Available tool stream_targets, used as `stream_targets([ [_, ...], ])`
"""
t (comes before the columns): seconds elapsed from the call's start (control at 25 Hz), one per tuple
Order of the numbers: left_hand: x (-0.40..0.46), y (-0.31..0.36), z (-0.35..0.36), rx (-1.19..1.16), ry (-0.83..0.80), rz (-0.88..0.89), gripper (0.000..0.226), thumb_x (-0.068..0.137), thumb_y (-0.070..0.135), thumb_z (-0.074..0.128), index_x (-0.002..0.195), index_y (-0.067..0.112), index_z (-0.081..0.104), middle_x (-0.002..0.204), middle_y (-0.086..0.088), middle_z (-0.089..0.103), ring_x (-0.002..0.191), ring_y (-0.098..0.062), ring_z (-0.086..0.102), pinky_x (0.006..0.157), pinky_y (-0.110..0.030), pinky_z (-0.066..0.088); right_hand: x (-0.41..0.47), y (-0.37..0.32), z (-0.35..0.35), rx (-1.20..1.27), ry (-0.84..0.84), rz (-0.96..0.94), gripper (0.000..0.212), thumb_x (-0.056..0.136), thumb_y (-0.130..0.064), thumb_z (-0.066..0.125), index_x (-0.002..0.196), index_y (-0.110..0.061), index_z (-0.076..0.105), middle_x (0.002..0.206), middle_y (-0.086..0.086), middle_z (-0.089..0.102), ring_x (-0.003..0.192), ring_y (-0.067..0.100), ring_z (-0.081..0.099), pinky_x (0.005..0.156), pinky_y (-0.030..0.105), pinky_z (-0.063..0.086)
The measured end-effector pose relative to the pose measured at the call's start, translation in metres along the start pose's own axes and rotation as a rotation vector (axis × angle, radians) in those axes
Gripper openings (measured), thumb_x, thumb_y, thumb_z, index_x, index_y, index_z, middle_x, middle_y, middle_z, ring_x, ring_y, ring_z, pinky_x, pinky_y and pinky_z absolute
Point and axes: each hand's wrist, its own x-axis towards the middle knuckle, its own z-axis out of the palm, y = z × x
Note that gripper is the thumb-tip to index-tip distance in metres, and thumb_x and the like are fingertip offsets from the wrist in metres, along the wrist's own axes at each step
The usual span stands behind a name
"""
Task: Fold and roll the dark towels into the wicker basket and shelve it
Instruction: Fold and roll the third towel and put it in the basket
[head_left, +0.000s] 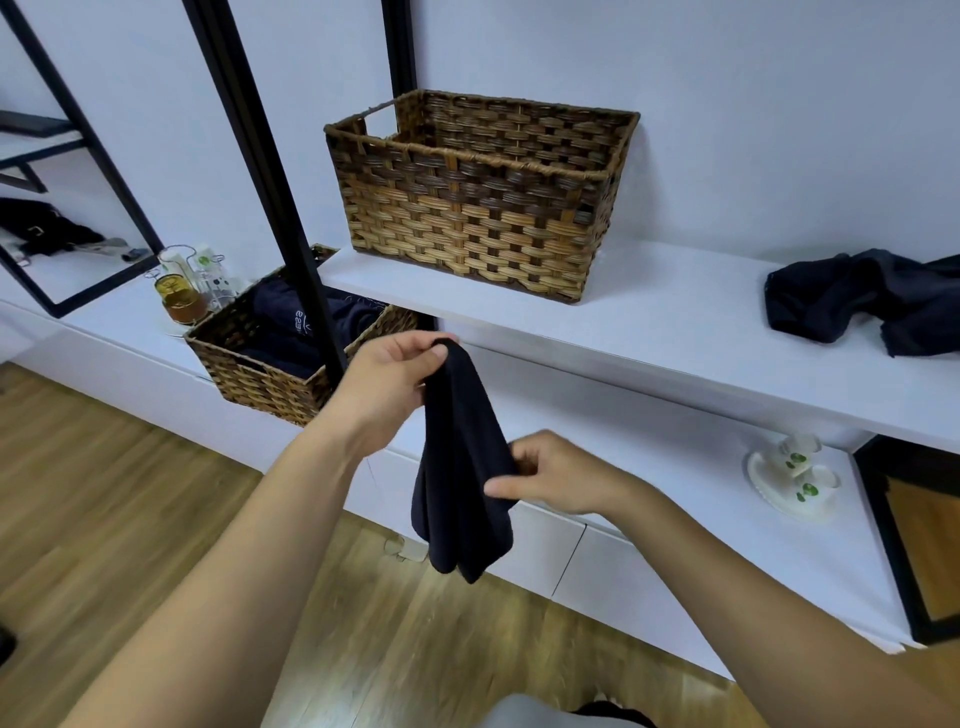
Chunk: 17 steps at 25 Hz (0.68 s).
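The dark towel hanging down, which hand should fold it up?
Probably the right hand: it pinches the dark towel midway and can lift the lower half, while the left hand holds the top.

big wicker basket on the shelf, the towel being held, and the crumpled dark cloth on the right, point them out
big wicker basket (467, 218), head view, on its woven front wall
held towel (460, 467), head view, on the hanging middle of the cloth
crumpled dark cloth (852, 304), head view, on its bunched centre

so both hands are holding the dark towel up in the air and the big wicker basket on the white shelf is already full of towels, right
Not quite: the head view shows the big wicker basket on the white shelf holding no visible towels. The left hand and right hand do hold the dark towel in the air.
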Motion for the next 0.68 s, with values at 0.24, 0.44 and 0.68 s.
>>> stream_targets([
  [0.24, 0.007, 0.049, -0.032, -0.054, 0.139, 0.139, 0.019, 0.102, 0.000, 0.050, 0.105, 0.006, 0.068, 0.086, -0.005, 0.072, 0.082, -0.016, 0.070, 0.080, -0.029, 0.060, 0.010, 0.052, 0.018, -0.664, -0.151, 0.247, 0.030, 0.090, -0.058, 0.053, 0.097, -0.028, 0.057, 0.094, -0.002, 0.050, 0.101, 0.024, 0.037, 0.098, 0.045, 0.043],
  [0.44, 0.015, 0.058, -0.087, 0.358, 0.420, 0.267, 0.022, 0.101, 0.012, 0.058, 0.096, 0.025, 0.075, 0.090, 0.005, 0.078, 0.089, -0.014, 0.072, 0.082, -0.029, 0.058, 0.003, 0.038, -0.035, -1.062, 0.325, -0.136, 0.024, 0.097, -0.037, 0.052, 0.087, -0.019, 0.065, 0.086, -0.011, 0.057, 0.107, 0.021, 0.046, 0.098, 0.048, 0.030],
  [0.68, 0.013, 0.053, -0.119, 0.696, 0.525, 0.288, 0.026, 0.100, 0.010, 0.059, 0.089, 0.031, 0.069, 0.083, 0.005, 0.068, 0.078, -0.012, 0.062, 0.071, -0.026, 0.047, -0.016, -0.018, -0.084, -1.046, 0.823, -0.099, 0.022, 0.100, -0.032, 0.057, 0.111, -0.016, 0.068, 0.099, 0.006, 0.067, 0.114, 0.023, 0.041, 0.099, 0.049, 0.026],
])
